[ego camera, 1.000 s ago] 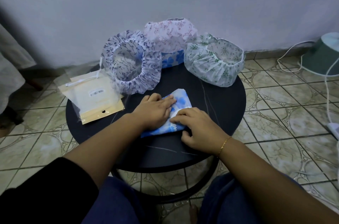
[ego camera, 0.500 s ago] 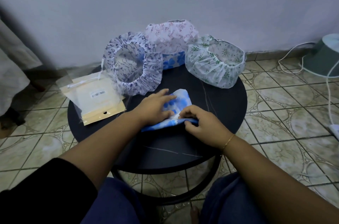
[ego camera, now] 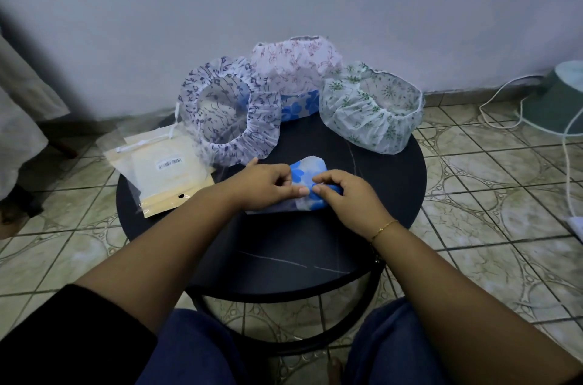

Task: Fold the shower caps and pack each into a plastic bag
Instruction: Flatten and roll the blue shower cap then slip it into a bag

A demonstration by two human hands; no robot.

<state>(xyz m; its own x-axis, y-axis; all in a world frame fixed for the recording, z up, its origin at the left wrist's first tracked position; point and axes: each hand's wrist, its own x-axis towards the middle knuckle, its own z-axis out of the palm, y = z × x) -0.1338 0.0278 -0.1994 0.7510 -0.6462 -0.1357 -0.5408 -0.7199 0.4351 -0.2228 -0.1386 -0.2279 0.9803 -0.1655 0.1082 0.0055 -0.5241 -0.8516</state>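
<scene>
The blue-flowered shower cap, folded into a small flat packet, lies near the middle of the round dark bench. Both hands work on it from the near side. The left hand lies knuckles up over the packet's left part, its fingers curled and pinching the plastic against the thumb. The right hand lies over the right part, its fingers bent and drawn together, pinching a fold of the cap at the middle; a thin gold bracelet circles that wrist. Both forearms reach in from the bottom corners, angled toward each other, and the fingertips of the two hands nearly meet.

Behind the packet three open caps stand along the far edge of the bench: a cap with dark blue music notes on the left, a pink-patterned cap in the middle at the back, and a green-flowered cap on the right. Another blue-flowered piece shows under the pink one. A pile of clear plastic bags with yellowish card inside overhangs the bench's left edge. The floor is tiled, and white cables trail at the right.
</scene>
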